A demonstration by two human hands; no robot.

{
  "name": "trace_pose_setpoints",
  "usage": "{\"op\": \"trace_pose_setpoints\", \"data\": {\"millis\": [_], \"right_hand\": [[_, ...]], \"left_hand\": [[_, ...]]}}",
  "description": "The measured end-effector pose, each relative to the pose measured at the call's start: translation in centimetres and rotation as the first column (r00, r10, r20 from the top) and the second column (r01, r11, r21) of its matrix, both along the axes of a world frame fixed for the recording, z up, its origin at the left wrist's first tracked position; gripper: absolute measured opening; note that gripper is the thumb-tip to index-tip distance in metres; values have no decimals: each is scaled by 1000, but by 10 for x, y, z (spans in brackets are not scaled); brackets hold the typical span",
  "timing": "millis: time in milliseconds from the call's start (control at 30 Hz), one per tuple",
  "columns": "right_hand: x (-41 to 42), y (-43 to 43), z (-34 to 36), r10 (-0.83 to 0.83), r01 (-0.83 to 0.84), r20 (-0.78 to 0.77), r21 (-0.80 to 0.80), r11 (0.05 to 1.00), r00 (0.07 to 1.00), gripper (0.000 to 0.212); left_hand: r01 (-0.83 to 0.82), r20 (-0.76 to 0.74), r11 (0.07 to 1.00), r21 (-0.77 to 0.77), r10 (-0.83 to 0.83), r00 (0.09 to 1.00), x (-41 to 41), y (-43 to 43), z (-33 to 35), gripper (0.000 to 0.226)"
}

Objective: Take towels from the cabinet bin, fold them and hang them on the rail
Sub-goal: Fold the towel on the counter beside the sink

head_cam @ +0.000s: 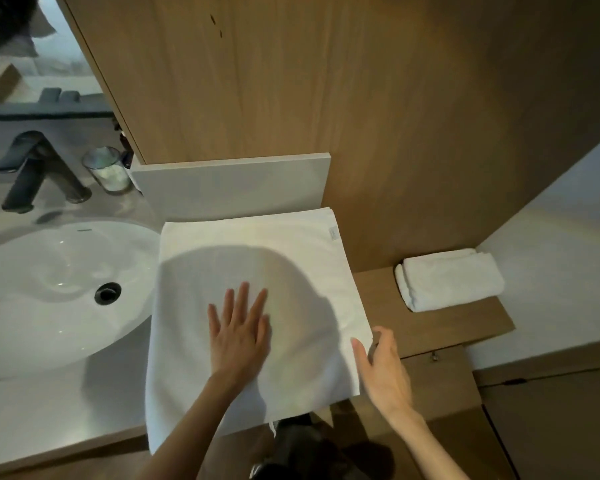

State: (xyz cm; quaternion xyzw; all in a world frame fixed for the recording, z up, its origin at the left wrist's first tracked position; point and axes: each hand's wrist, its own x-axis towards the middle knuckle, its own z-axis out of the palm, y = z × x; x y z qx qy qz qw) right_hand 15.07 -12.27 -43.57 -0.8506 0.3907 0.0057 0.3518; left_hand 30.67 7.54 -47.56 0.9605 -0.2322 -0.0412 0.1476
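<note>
White towel (257, 258) spread on countertop (49, 410). Left hand (238, 336) flat on it, fingers splayed. Right hand (385, 368) open at its edge

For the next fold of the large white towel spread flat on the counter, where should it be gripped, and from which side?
Probably at the right edge of the large white towel, near its front corner, coming in from the right. That edge lies free beside the wooden ledge, and the right hand is already there with open fingers. The left hand lies flat on the middle and can pin it.

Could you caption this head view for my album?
Left hand flattens a white folded towel beside the white sink; right hand at its edge.
</note>
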Motion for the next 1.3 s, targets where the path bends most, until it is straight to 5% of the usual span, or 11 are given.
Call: {"op": "trace_pose_setpoints", "data": {"millis": [167, 333, 433, 500, 767, 900, 1067, 1300], "right_hand": [[-7, 0, -5, 50, -41, 123, -77, 996, 991, 31], [-10, 1, -10, 46, -29, 107, -151, 988, 993, 33], [-2, 5, -5, 92, -49, 67, -475, 879, 993, 39], [10, 15, -4, 240, -160, 76, -551, 819, 968, 40], [68, 82, -39, 525, -467, 29, -416, 780, 851, 48], [60, 63, -43, 551, -487, 36, -423, 764, 834, 48], [46, 22, -34, 529, -551, -197, -481, 682, 826, 57], [37, 11, -31, 494, -530, -207, -459, 713, 844, 55]], "left_hand": [[20, -16, 1000, 17, -20, 1000, 1, 0, 7, 54], [68, -42, 997, 28, -66, 997, 4, 4, 10, 55], [90, -87, 996, -10, -91, 992, 7, 7, 10, 55], [75, -52, 993, -92, -80, 995, 3, 9, 13, 57], [38, 11, 998, -52, -37, 999, -47, 17, 1, 55], [1, 11, 1000, -30, -1, 1000, -40, 47, 1, 54], [-87, -13, 995, -44, 86, 996, -29, 95, 5, 53], [-108, 1, 990, -86, 108, 994, -31, 111, 2, 54]]}}
